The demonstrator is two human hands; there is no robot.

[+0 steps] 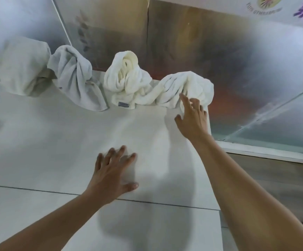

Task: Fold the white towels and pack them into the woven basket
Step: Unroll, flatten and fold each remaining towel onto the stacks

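Several crumpled white towels lie along the far edge of a white table [38,142]. A greyish towel [76,82] sits at the left, a cream towel [127,77] in the middle and a bright white towel [188,87] at the right. My right hand [192,116] reaches out with spread fingers, its fingertips at the near edge of the bright white towel. My left hand [112,173] hovers flat over the table's middle, fingers spread, holding nothing. No woven basket is in view.
A pale cloth bundle [22,66] stands at the far left of the table. A shiny metallic wall [183,42] rises behind the towels. The table's right edge [216,178] drops to a floor with a white ledge.
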